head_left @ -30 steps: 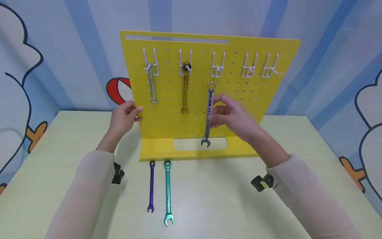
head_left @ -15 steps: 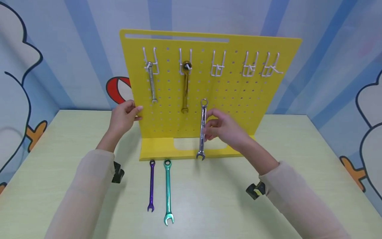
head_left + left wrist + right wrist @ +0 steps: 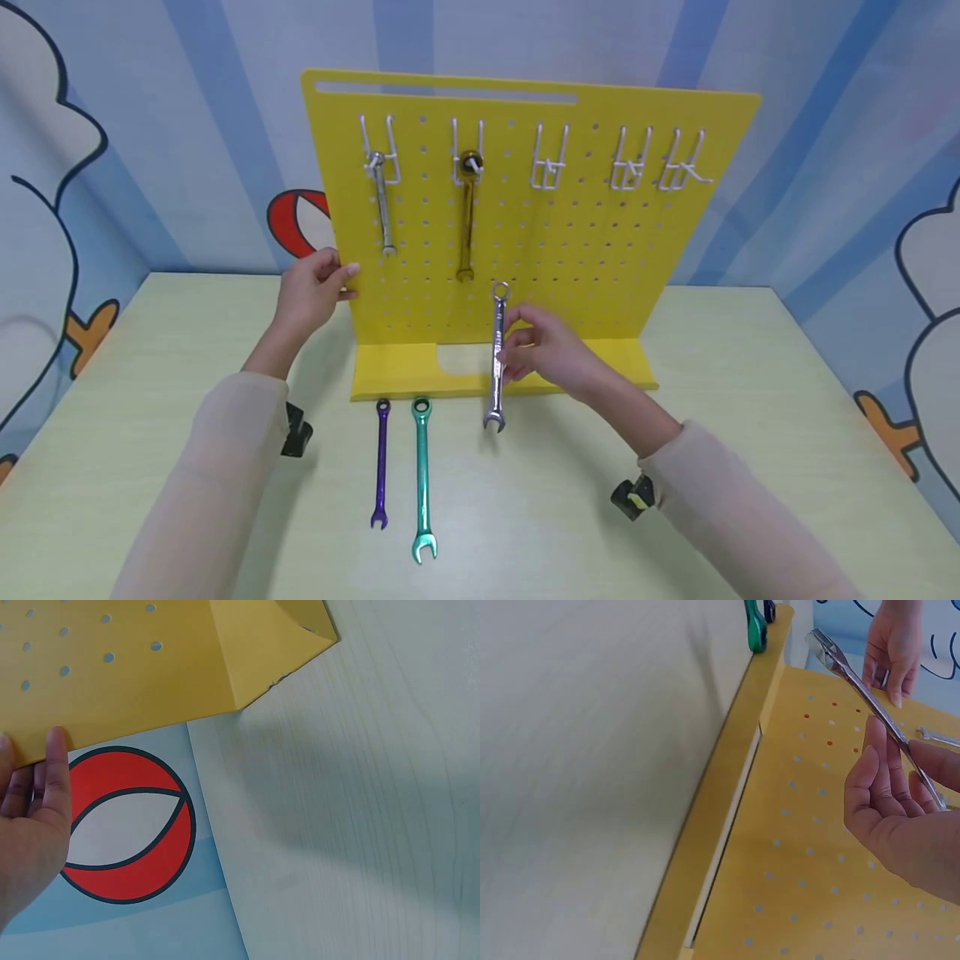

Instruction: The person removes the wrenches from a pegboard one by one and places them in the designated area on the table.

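My right hand point(image 3: 546, 350) pinches a silver combination wrench point(image 3: 498, 358) by its shaft, ring end up and jaw end down, in front of the lower part of a yellow pegboard point(image 3: 600, 275). In the right wrist view the fingers and thumb of that hand close on the wrench point(image 3: 877, 709). My left hand point(image 3: 309, 292) grips the board's left edge between thumb and fingers; the left wrist view shows the fingers point(image 3: 55, 772) at that edge. A purple wrench point(image 3: 381, 467) and a longer green wrench point(image 3: 423, 479) lie side by side on the table before the board.
A small silver wrench point(image 3: 383, 208) and a bronze-coloured wrench point(image 3: 467, 225) hang on the two left hooks. Bare white hooks point(image 3: 549, 158) continue to the right. The board's base point(image 3: 397, 379) stands on the pale table point(image 3: 570, 517), with a patterned wall behind.
My right hand has moved down and slightly left, carrying the silver wrench from below the third hook to the board's base. The left hand has stayed on the board's edge.
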{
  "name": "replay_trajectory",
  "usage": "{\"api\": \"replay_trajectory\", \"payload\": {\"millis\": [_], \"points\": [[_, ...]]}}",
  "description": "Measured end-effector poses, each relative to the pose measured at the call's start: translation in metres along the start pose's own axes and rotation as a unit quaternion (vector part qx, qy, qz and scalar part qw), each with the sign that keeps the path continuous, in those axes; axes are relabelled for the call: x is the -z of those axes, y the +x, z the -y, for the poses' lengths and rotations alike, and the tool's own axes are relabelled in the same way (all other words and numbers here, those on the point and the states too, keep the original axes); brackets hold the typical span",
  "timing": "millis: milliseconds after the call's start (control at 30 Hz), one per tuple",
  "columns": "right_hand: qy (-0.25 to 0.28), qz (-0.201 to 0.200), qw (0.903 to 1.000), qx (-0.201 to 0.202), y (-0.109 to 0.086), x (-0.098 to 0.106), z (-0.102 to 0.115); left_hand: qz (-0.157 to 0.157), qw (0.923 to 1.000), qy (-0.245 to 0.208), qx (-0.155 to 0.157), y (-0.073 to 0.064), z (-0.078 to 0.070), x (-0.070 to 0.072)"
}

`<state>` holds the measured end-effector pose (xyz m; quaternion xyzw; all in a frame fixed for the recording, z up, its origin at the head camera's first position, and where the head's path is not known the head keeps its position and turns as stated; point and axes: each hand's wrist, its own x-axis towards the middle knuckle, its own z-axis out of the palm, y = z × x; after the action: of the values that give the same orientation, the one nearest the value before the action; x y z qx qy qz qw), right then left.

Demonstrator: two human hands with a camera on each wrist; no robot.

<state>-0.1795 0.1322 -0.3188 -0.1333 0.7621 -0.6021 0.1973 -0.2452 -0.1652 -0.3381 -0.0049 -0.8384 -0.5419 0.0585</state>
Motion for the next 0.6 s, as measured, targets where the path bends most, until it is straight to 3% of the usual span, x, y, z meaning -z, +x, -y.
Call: {"api": "replay_trajectory", "payload": {"millis": [233,367,467,533,600], "points": [[0.01,0.027,0.9994,-0.017,0.0,-0.012,-0.016,-0.002,0.9998,0.019,0.007,-0.004,-0.007,0.0],[0.009,0.038,0.9989,-0.026,0.0,-0.018,-0.023,-0.001,1.0,-0.001,0.007,0.017,0.022,-0.001],[0.012,0.047,0.9985,-0.026,-0.001,-0.023,-0.027,0.001,0.9999,-0.003,0.01,0.022,0.029,-0.001],[0.015,0.053,0.9981,-0.026,-0.002,-0.025,-0.03,0.003,0.9999,-0.01,0.009,0.018,0.024,-0.001],[0.017,0.059,0.9977,-0.028,-0.003,-0.028,-0.034,0.002,0.9999,-0.002,0.012,0.008,0.01,0.0]]}}
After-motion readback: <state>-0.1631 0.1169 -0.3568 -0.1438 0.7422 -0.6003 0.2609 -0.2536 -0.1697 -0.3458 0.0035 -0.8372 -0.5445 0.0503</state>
